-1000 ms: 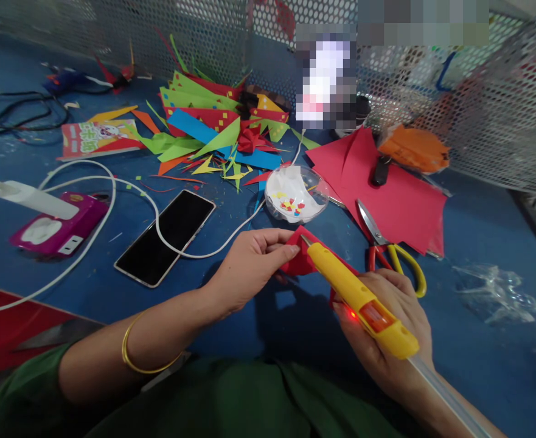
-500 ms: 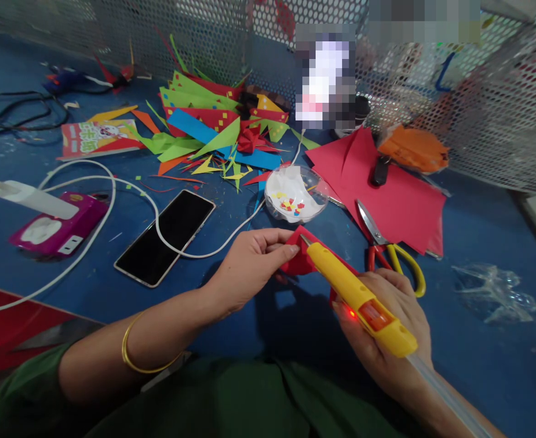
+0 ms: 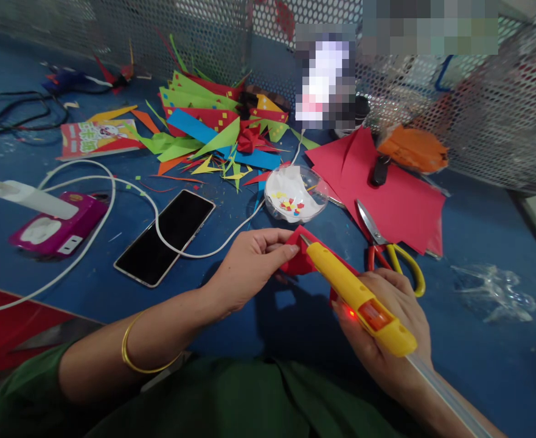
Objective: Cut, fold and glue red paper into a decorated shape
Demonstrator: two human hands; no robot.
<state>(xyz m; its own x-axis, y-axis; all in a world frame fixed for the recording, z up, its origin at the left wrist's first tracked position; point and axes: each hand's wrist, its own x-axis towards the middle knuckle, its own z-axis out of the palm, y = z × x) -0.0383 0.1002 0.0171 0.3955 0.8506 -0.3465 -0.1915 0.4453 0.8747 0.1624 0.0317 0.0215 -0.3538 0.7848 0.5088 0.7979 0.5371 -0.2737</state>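
Observation:
My left hand (image 3: 256,261) pinches a folded piece of red paper (image 3: 299,260) between thumb and fingers, just above the table. Wrapped round a yellow hot glue gun (image 3: 336,271) is my right hand (image 3: 390,322). A clear glue stick (image 3: 441,389) runs out of the gun's back end, and a red light glows at its side. The metal nozzle meets or nearly meets the red paper close to my left thumb. The gun's body covers part of the paper, and the trigger fingers are mostly hidden.
Beyond my hands stand a clear bowl (image 3: 320,207) of paper bits, scissors (image 3: 372,225) and red sheets (image 3: 404,207). Coloured paper cutouts (image 3: 194,143) pile up behind. To the left lie a phone (image 3: 167,237), a white cable (image 3: 231,244) and a purple power strip (image 3: 80,222). Crumpled clear plastic (image 3: 496,292) lies right.

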